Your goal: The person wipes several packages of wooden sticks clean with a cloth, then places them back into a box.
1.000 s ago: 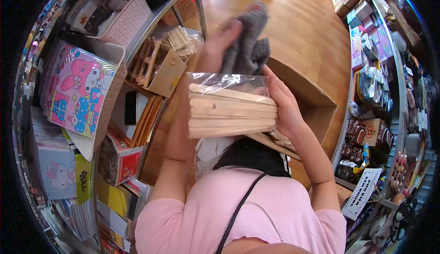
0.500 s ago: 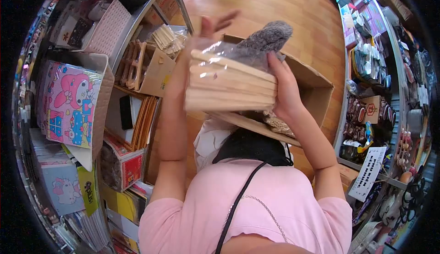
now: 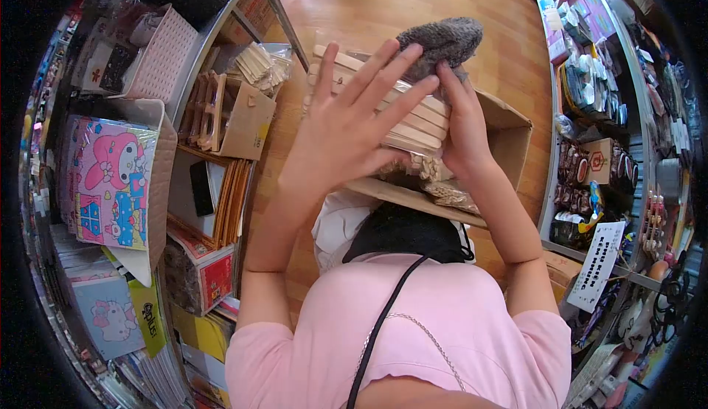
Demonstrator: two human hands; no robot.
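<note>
A clear plastic pack of flat wooden sticks (image 3: pixel 420 123) is tilted above an open cardboard box (image 3: pixel 509 140). My right hand (image 3: pixel 466 125) grips the pack's right end, along with a fuzzy grey cloth (image 3: pixel 442 40) that sticks out at the top. My left hand (image 3: pixel 354 121) is spread over the pack's left part, fingers apart, covering some of the sticks; whether its palm touches the plastic cannot be made out. Below the pack, more bagged wooden pieces (image 3: pixel 451 195) lie in the box.
Shelves on the left hold a pink basket (image 3: pixel 164 53), a small carton of wooden pieces (image 3: pixel 249 121), wooden frames, a phone-like black object (image 3: pixel 201 188) and picture-covered pads (image 3: pixel 114 180). Packaged goods fill the right shelf (image 3: pixel 594 84). Wooden floor (image 3: pixel 354 3) shows ahead.
My left hand has come from beyond the pack's left end to over its front, fingers spread. The pack has turned and moved slightly away, with the grey cloth shifted up a little.
</note>
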